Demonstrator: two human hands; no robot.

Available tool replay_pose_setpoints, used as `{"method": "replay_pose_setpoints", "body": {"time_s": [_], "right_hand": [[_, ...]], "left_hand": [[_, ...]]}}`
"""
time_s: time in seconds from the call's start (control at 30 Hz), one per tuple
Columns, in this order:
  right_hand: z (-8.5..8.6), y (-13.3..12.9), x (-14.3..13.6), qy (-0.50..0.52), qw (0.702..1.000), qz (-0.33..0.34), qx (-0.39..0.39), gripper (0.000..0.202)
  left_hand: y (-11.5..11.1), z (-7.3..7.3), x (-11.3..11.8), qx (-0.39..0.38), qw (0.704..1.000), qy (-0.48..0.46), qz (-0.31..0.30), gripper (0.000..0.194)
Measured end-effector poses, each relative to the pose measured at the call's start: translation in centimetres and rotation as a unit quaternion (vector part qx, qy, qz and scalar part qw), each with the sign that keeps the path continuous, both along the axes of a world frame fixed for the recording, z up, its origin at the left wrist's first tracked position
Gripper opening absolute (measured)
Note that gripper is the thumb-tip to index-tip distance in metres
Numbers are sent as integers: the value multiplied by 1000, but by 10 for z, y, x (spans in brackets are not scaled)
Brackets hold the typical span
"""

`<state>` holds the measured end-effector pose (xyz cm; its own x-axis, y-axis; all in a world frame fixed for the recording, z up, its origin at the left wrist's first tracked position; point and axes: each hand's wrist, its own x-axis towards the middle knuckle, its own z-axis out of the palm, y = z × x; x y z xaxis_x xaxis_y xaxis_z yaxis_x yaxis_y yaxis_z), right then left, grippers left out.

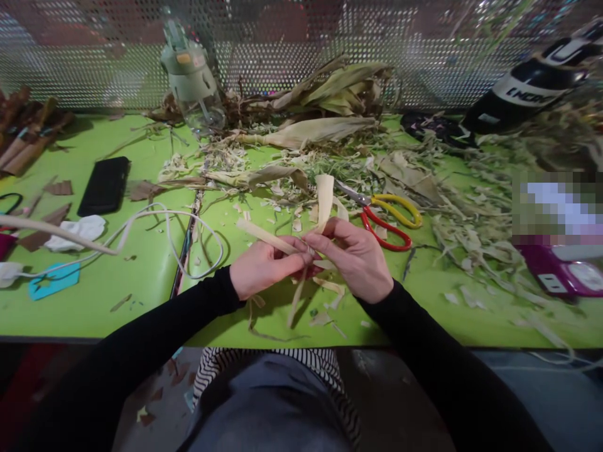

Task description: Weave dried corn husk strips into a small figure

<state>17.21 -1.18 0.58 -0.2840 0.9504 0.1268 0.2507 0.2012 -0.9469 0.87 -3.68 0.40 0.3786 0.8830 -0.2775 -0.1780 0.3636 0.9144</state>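
Pale strips: flat, dry-leaf-like bands (325, 194), gathered in front of the wearer, between both hands, just above the near part of the green desk (98, 314).
Left hand: thumb and fingers pinched on the strips (264, 270); looks like the steadying side, keeping the crossing point from slipping.
Right hand: thumb and fingertips gripping at the same crossing (360, 260), from the right; probably that close so both sets of fingertips can work one small spot. Exact contact under the fingers hidden.
Left strip: runs out over the left hand's fingers (261, 235); long axis slanted, free end to the far left.
Far strip: rises from the right hand's fingertips, long axis nearly straight away from the wearer, wide free end toward the perforated screen (117, 75).
Near strip: hangs below the crossing (298, 298), narrow, tip toward the near desk edge, leaning slightly left. Likely left loose, no finger on its end.
Scissors: lying just beyond the right hand (366, 199), handles right and a bit nearer, blades toward the far left among scraps; seemingly parked within easy reach.
Leaf pile: big dry leaves along the back (311, 133), presumably pushed there to keep working room.
Phone: left side, face-up or face-down unclear (103, 185), well apart from the strips.
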Motion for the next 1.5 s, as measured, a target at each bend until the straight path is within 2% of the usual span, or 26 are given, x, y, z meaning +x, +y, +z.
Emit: {"method": "replay_pose_setpoints", "body": {"time_s": [0.17, 0.3, 0.47, 0.57, 0.73, 0.83, 0.9, 0.97, 1.03, 1.07, 1.13, 1.17, 1.23, 1.3, 1.37, 1.43, 1.5], "right_hand": [[-3, 0, -3, -5, 1000, -5, 17, 24], [-1, 5, -1, -9, 1000, -2, 9, 29], [6, 10, 8, -62, 994, -14, 93, 35], [6, 8, 10, -103, 986, 2, 132, 30], [4, 6, 9, -82, 989, 63, 101, 27], [2, 8, 10, -113, 987, 43, 109, 32], [0, 10, 11, -146, 978, 28, 147, 32], [-1, 12, 10, -190, 950, -10, 247, 23], [-2, 10, 7, -231, 889, -50, 391, 9], [-3, 8, 5, -245, 854, -51, 455, 10], [-6, 2, 1, -272, 801, -5, 533, 20], [-7, -1, -1, -286, 786, 28, 547, 22], [-9, -7, -4, -307, 774, 77, 549, 23], [-10, -10, -5, -300, 774, 102, 548, 21], [-9, -9, -4, -265, 794, 81, 541, 18], [-8, -7, -3, -221, 834, 20, 505, 14], [-8, -4, -3, -174, 887, -23, 427, 12]], "left_hand": [[-2, -4, 1, -44, 998, -39, -17, 17], [-1, 0, 0, -63, 996, -67, -10, 22], [3, 8, -7, -60, 992, -108, 37, 21], [4, 7, -8, -32, 995, -84, 49, 18], [4, 4, -6, 4, 999, -29, 46, 13], [5, 5, -8, 1, 999, 0, 36, 12], [7, 5, -10, -10, 999, 2, 34, 13], [9, 4, -12, -16, 999, -13, 42, 13], [11, 3, -13, -4, 998, -32, 53, 11], [11, 2, -13, 6, 997, -38, 61, 12], [11, 1, -13, 17, 995, -46, 83, 13], [10, 1, -12, 14, 994, -52, 91, 15], [10, 1, -10, -6, 993, -65, 99, 20], [10, 1, -9, -17, 993, -69, 92, 23], [10, 3, -10, -8, 995, -59, 76, 21], [11, 5, -12, 11, 998, -43, 46, 15], [11, 8, -14, 31, 999, -24, 13, 11]]}}
